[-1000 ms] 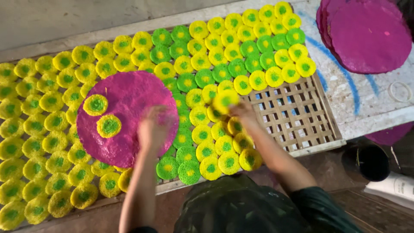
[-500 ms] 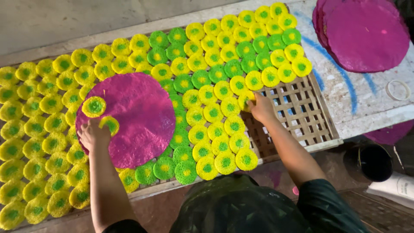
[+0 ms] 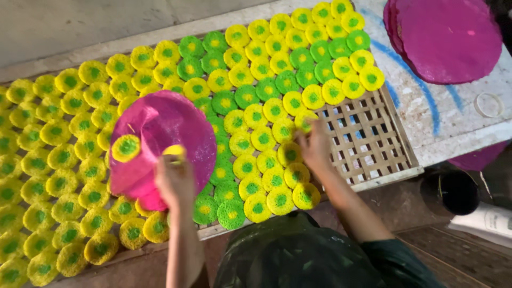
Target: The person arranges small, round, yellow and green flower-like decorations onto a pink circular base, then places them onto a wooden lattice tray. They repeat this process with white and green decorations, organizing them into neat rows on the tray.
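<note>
We lift the pink disc (image 3: 165,138) with our left hand (image 3: 173,181) closed; our right hand (image 3: 314,146), at three o'clock, pinches a yellow disc (image 3: 305,121).

Dark green short-sleeved shirt, bare forearms

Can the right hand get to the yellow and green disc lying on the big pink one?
Probably yes. The disc lies uncovered on the pink sheet, but the left hand is far closer; the right hand would cross over.

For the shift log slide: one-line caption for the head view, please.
Left hand lifts a large pink disc carrying small yellow-green discs; right hand rests among rows on the woven tray.
</note>
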